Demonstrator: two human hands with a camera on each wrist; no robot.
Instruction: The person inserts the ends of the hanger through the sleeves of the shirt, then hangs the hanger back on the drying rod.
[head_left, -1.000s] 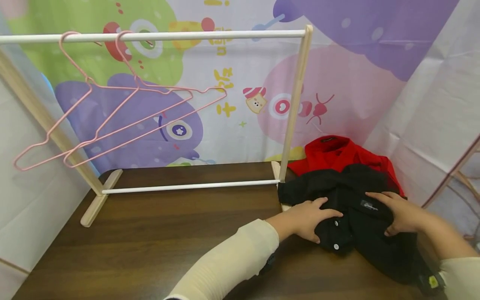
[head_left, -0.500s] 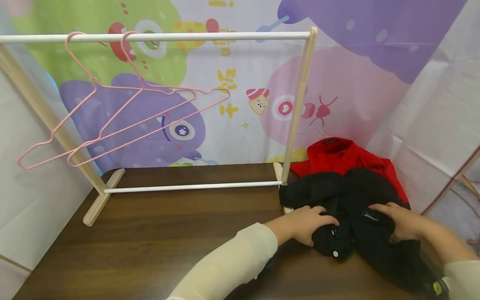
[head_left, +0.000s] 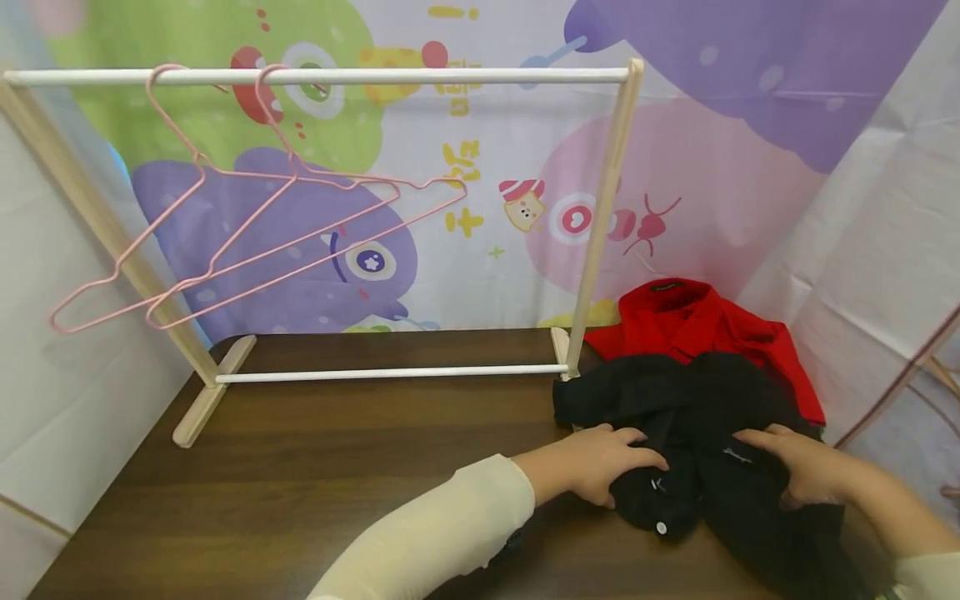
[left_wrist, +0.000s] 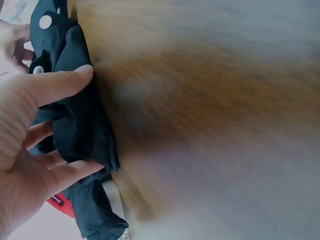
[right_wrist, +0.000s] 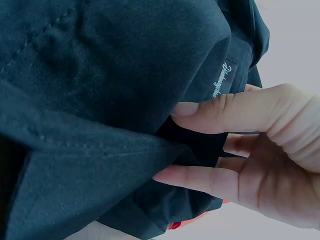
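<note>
Head view: a crumpled black cloth garment (head_left: 708,467) lies on the brown wooden table (head_left: 360,492), overlapping a red collared shirt (head_left: 705,329); the left hand (head_left: 603,462) and right hand (head_left: 813,467) grip it from either side.

Left wrist view: thumb and fingers hold a fold beside round white buttons (left_wrist: 45,22).

Right wrist view: thumb and fingers grasp cloth near a printed black label (right_wrist: 229,80), some fingertips hidden.

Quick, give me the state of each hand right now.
Left hand: closed, holding the black shirt near its buttons.
Right hand: closed, holding the same shirt beside its label.
</note>
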